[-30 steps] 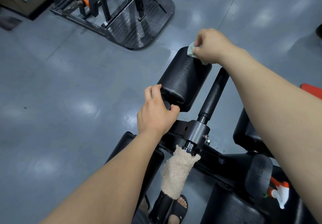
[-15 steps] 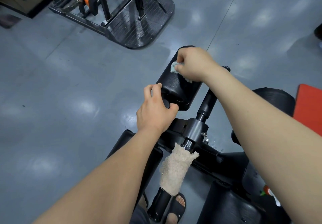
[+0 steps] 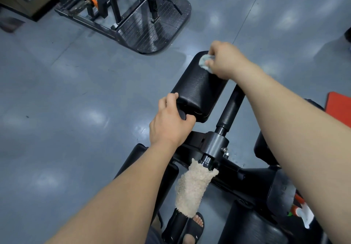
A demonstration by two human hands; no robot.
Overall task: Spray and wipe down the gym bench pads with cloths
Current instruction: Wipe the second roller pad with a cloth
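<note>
Both arms outstretched, left grip [image 3: 171, 124] curled, right grip [image 3: 226, 61] clenched.

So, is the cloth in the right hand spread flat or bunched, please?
Bunched: the cloth shows only as a wad under the right hand.

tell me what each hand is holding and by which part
The right hand holds a bunched pale cloth in its fingers, pressed on the black pad's far end. The left hand grips that pad's near end.
</note>
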